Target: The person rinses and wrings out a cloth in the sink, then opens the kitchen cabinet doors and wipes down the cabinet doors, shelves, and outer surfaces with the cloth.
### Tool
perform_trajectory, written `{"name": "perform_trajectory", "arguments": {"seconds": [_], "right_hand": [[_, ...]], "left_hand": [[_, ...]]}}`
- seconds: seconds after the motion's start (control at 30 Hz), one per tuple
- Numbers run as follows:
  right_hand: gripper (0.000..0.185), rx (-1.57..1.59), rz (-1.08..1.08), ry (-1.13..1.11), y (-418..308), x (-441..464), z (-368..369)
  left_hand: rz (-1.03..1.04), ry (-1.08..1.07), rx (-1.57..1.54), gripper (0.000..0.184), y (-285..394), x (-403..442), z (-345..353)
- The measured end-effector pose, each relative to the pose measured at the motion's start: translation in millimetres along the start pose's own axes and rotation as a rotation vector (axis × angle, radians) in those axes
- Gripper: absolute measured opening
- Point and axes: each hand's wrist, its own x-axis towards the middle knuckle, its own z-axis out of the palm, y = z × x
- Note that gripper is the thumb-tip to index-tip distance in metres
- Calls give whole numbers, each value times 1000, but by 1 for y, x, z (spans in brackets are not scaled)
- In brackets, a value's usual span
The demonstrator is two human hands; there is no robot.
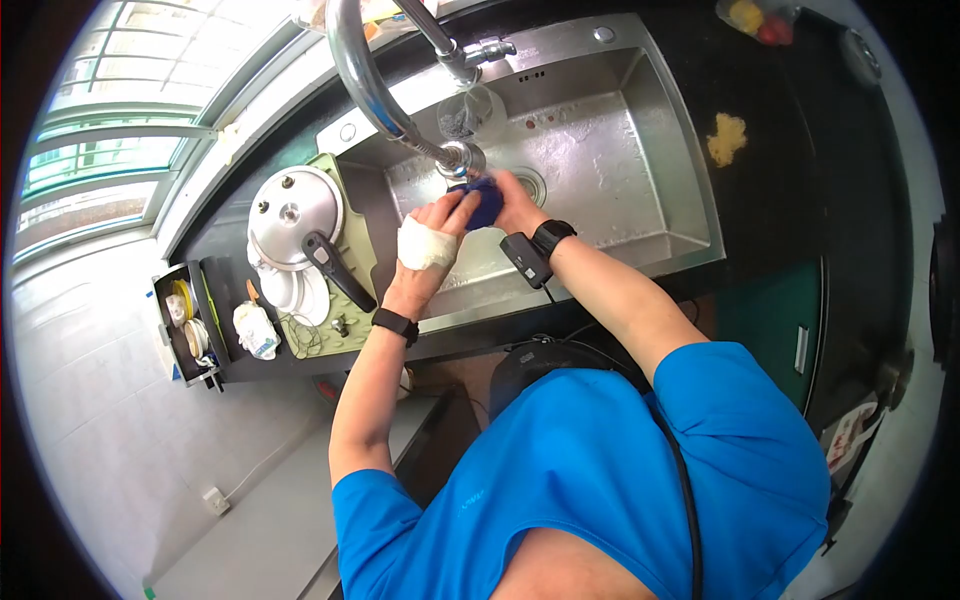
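Observation:
Under the tap's spout (462, 158), a dark blue cloth (484, 204) is bunched up over the steel sink (640, 160). My left hand (437, 228), with a white wrapping across its back, grips the cloth from the left. From the right, my right hand (516, 206) closes on the same cloth, its fingertips partly hidden. The sink drain (532, 184) lies just behind my right hand. Below the hands is a pale, smooth shape (484, 258) that I cannot make out. A clear round container (472, 112) stands at the back of the sink.
Left of the sink, a green mat (357, 215) bears a pressure cooker lid (295, 215) with a black handle (338, 270) and white dishes (300, 298). A yellow sponge-like piece (727, 140) lies on the right counter. A curved tap pipe (358, 75) arches overhead.

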Motion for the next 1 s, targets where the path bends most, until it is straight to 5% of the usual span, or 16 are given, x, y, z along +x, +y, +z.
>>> {"name": "perform_trajectory", "arguments": {"seconds": [0.1, 0.2, 0.33, 0.4, 0.53, 0.73, 1.0], "right_hand": [[45, 339, 240, 126, -7, 11, 2], [48, 322, 135, 124, -11, 18, 9], [43, 218, 40, 194, -10, 28, 14], [40, 210, 19, 233, -8, 24, 16], [35, 140, -7, 332, -8, 21, 24], [22, -46, -157, 491, -7, 8, 44], [27, -426, -239, 510, -4, 8, 35]], "left_hand": [[-80, 64, -73, 45, -6, -1, 5], [-247, 134, -44, 23, -7, 2, 16], [-399, 85, -36, 25, -1, 5, 28], [-744, -38, -261, 35, 3, 8, 30], [-1044, -88, -560, 50, 2, -3, 48], [-1128, -71, -1080, 48, 1, -6, 51], [-1208, -226, -1139, 41, 0, -16, 52]]}}
